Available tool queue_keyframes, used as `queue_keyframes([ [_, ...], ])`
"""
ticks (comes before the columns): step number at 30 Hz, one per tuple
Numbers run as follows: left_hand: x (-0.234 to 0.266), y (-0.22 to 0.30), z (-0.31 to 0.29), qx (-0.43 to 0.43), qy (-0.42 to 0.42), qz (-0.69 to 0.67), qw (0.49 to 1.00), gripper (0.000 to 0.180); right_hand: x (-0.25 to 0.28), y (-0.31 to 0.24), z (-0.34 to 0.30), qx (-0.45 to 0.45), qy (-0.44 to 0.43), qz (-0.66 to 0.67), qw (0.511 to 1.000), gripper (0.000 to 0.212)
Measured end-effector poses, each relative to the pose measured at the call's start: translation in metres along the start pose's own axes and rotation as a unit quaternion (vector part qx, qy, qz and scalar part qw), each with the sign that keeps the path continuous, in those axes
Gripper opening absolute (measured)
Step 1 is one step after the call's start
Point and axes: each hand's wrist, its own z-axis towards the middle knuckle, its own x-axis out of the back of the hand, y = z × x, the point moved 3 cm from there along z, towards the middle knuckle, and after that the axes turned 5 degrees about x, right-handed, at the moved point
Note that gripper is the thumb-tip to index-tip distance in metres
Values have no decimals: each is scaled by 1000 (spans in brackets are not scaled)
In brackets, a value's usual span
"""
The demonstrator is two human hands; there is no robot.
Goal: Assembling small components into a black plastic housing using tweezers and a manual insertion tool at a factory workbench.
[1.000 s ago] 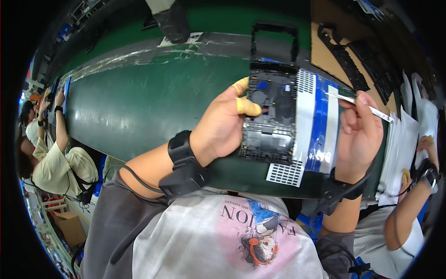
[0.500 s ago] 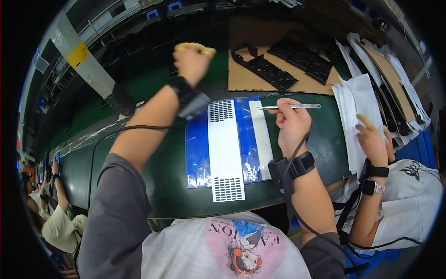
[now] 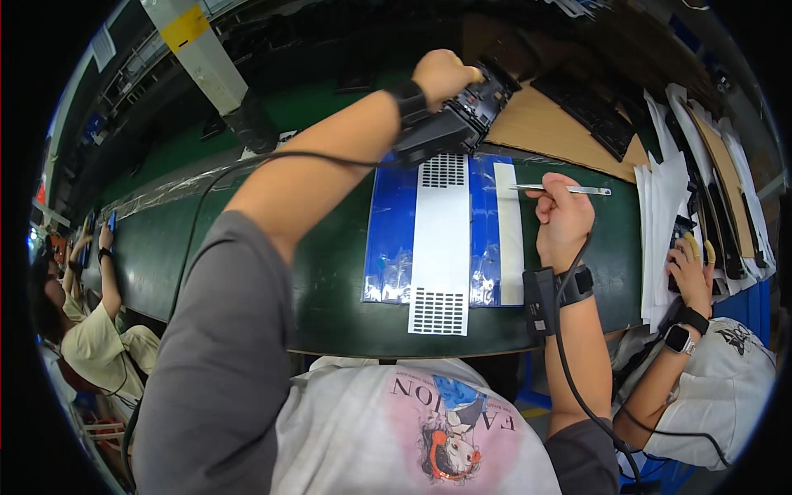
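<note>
My left hand [image 3: 445, 76], with yellow finger covers, reaches across the bench, its fingers closed on a black plastic frame [image 3: 488, 97] full of cutouts. That frame is tilted above the cardboard's left part, partly behind my wrist device. In my right hand [image 3: 565, 216] a pair of metal tweezers [image 3: 587, 190] lies sideways, tips pointing left. Below and left of the tweezers, a blue board [image 3: 389, 235] rests on the green bench. A white strip [image 3: 440, 239] with black rectangular pads at both ends lies across it, beside a narrow cream strip [image 3: 509, 239].
Another black frame [image 3: 587, 115] lies on the brown cardboard [image 3: 536, 124] at the back. White sheets [image 3: 660, 247] stand stacked on the right. A co-worker's hand [image 3: 691, 268] is beside them, near a dark part. Another person [image 3: 107, 330] sits at far left. Cables trail from both my wrists.
My left hand has moved right to the cardboard and taken hold of one black frame, which is now raised and tilted. My right hand keeps the tweezers. The whole view has shifted somewhat.
</note>
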Motion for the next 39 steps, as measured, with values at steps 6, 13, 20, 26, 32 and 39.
queue_keyframes([
  [6,56,-15,-128,132,-118,-296,938,27,-22,-11,-15,-93,-82,10,992,6],
  [13,58,-28,-218,115,7,-498,859,36,-60,0,-3,-42,-107,-77,990,8],
  [20,60,-32,-221,108,33,-450,886,38,-60,22,-11,-57,-108,-70,990,14],
  [26,60,-38,-220,102,21,-469,877,31,-60,26,-11,-43,-96,-86,991,14],
  [32,57,-43,-219,109,36,-515,850,29,-61,26,-12,-43,-96,-92,990,15],
  [39,49,-48,-221,134,30,-542,829,26,-63,3,-25,-72,-173,17,982,18],
])
